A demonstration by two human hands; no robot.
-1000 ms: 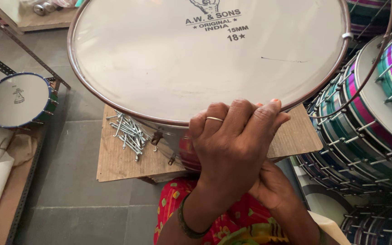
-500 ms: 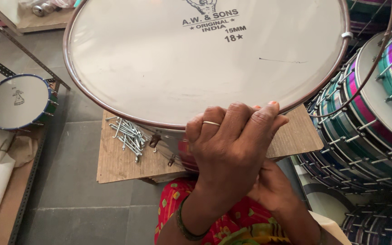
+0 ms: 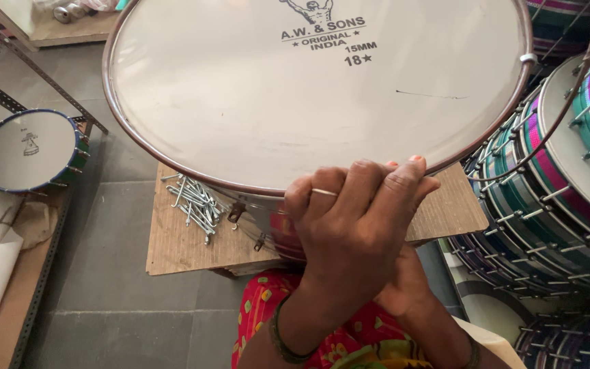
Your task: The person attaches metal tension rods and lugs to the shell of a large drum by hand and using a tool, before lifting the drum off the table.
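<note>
A large drum with a pale skin [image 3: 295,102] and a brown rim [image 3: 192,174] lies flat on a wooden board [image 3: 179,246] in front of me. My left hand [image 3: 356,219], with a ring on one finger, is bent over the drum's near rim, fingers closed together. My right hand [image 3: 404,287] lies underneath it and is mostly covered; what it holds is hidden. Small metal lugs [image 3: 237,212] hang on the drum's shell just left of my hands.
A pile of metal hook bolts [image 3: 196,205] lies on the board to the left. A small blue-rimmed drum [image 3: 29,147] sits on a rack at far left. Stacked striped drums with metal rods [image 3: 554,178] crowd the right side. Grey tiled floor [image 3: 117,301] lies below.
</note>
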